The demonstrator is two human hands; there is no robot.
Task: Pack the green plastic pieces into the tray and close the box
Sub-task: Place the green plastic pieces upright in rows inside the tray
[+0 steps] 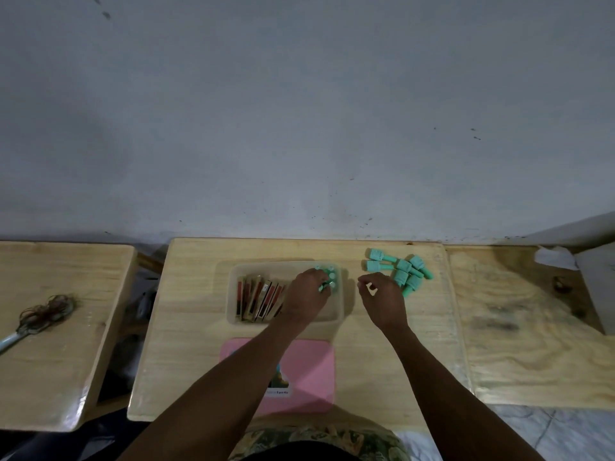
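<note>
A clear plastic tray (338,314) sits mid-table. Its left half holds several upright brown-and-red flat pieces (258,298). Several green plastic pieces (330,273) stand in its far right corner. My left hand (307,294) reaches into the tray with its fingertips closed on one of those green pieces. A loose pile of green pieces (404,271) lies on the table right of the tray. My right hand (382,297) hovers between tray and pile, fingers curled and apart, holding nothing. The pink lid (309,374) lies flat at the table's near edge, partly under my left forearm.
A second wooden table at the left carries a tool with a tangle of dark bands (46,312). A plywood board (532,327) adjoins on the right, with a white box (595,281) at its far corner. A grey wall stands behind.
</note>
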